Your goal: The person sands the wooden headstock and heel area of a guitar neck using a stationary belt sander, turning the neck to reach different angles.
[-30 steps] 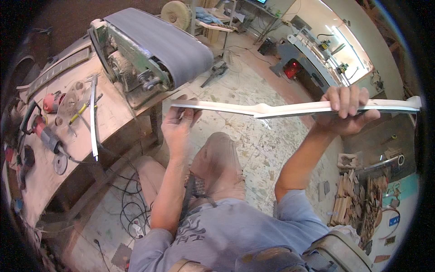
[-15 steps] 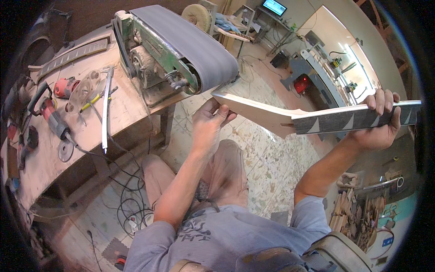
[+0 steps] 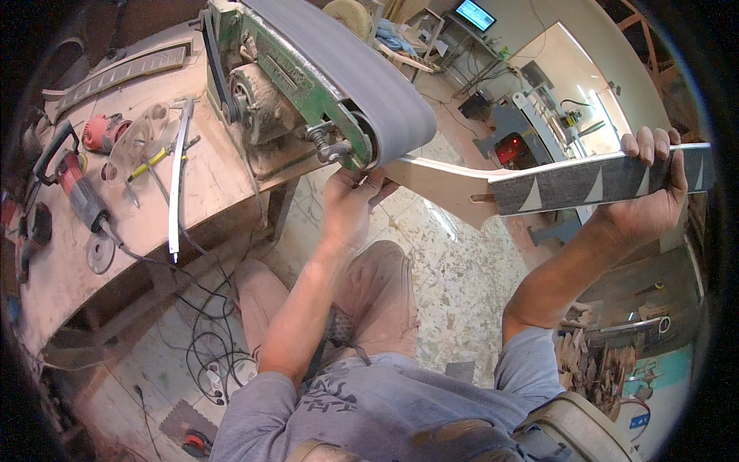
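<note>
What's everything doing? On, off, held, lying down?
Guitar neck, held in both hands
Left hand, closed on its pale end
Right hand, closed around its dark part
Sanding belt, fitted on the machine; running or not, unclear
Monitor, lit
Red light, lit
Red-and-grey power tool, lying on the bench

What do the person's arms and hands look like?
The left hand and right hand are ungloved, with no wristwear visible. Both forearms are bare; the left sleeve and right sleeve are short, loose, greyish-blue fabric.
</note>
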`<state>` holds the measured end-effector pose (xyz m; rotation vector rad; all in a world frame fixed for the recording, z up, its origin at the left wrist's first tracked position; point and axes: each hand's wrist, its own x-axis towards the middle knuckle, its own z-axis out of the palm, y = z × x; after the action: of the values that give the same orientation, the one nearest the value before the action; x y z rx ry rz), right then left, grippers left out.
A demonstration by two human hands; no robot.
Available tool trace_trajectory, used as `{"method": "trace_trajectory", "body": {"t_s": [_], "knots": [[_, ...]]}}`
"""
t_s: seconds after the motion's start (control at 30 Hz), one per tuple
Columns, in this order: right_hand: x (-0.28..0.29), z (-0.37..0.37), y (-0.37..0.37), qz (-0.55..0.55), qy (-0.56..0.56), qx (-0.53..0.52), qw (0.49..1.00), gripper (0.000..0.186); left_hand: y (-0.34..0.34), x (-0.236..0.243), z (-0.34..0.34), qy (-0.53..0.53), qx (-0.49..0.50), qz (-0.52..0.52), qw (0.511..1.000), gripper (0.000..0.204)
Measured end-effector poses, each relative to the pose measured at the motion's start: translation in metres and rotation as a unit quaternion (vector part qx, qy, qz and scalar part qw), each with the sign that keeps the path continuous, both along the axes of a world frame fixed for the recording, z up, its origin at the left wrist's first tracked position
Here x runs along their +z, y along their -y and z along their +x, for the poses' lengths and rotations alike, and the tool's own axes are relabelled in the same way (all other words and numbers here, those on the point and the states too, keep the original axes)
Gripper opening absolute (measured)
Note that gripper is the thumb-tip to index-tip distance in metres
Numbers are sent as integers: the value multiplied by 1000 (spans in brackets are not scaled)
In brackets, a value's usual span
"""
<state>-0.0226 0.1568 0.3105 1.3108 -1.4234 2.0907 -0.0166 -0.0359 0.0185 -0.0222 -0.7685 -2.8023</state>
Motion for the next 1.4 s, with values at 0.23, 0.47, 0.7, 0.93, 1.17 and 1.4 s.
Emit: {"method": "trace_trajectory", "body": {"t_s": [0.23,0.47,0.7,0.93,1.17,1.4], "knots": [[-14,-13,29,2,14,-6,1000,23,12,-15,-12,12,1,6,1000,23],[-27,-22,52,0,13,-40,999,24,20,-24,-18,42,-19,-2,999,33],[-36,-36,56,1,25,-67,997,25,23,-37,-24,38,-7,17,999,28],[-50,-38,71,-16,44,-77,996,26,27,-60,-33,53,-15,14,998,33],[-67,-42,85,-30,54,-107,992,26,29,-77,-39,55,-13,30,998,35],[-110,-36,71,-28,98,-101,990,24,32,-108,-32,67,-5,-19,998,26]]}}
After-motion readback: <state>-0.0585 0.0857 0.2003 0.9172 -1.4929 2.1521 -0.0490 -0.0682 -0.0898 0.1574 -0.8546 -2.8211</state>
